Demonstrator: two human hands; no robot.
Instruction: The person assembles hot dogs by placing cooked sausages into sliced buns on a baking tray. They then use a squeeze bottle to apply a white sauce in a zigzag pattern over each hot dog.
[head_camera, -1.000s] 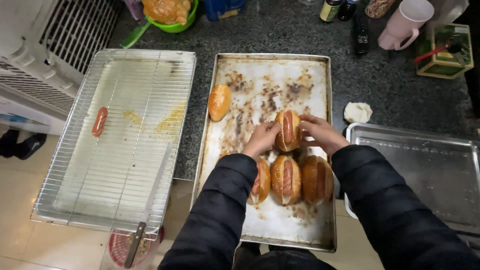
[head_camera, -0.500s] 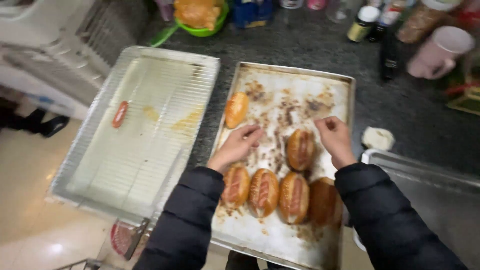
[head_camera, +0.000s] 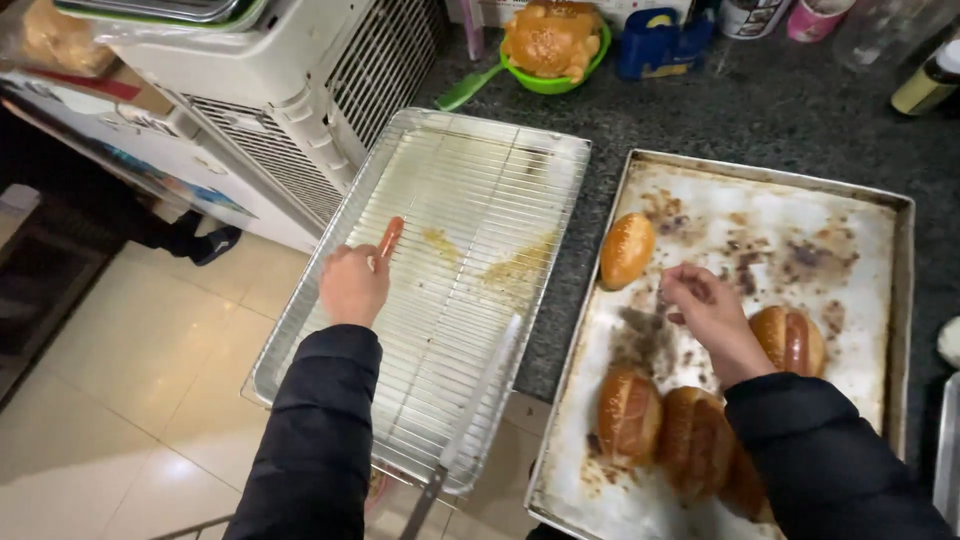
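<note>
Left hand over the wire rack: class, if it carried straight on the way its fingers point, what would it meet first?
The sausage. The left hand points up the wire rack, its fingertips at the sausage's near end; whether they already touch is unclear. Beyond lies only bare rack.

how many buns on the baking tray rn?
5, possibly more hidden by the sleeve. One bun sits alone upper left, one by the right hand, three along the tray's near edge.

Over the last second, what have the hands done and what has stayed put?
The left hand left the buns on the baking tray and swung left to the sausage on the wire rack tray, fingers at its near end. The right hand let go of the filled bun and hovers empty. Sausage, lone bun and trays unmoved.
</note>
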